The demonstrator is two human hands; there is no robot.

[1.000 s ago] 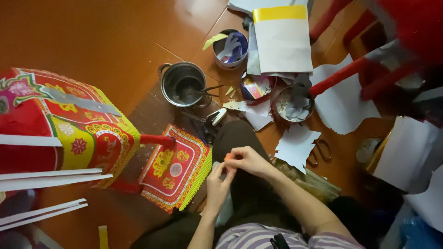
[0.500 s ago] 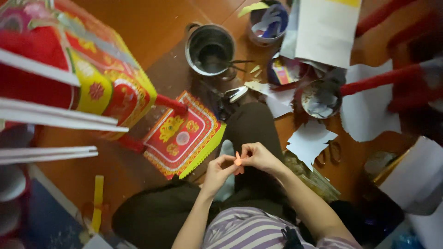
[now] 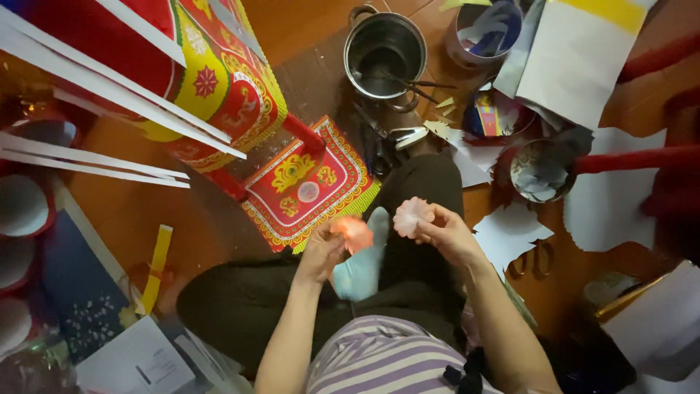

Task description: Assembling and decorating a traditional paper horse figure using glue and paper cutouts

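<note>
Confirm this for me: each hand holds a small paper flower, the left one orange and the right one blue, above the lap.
Not quite. The head view shows the left hand holding an orange paper flower, but the paper flower in the right hand is pale pink, not blue. Both are held above the lap.

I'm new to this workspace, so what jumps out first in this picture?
The big red and yellow patterned paper structure fills the upper left. At centre, the left hand holds an orange paper flower and the right hand a pale pink one. A steel pot stands at top.
</note>
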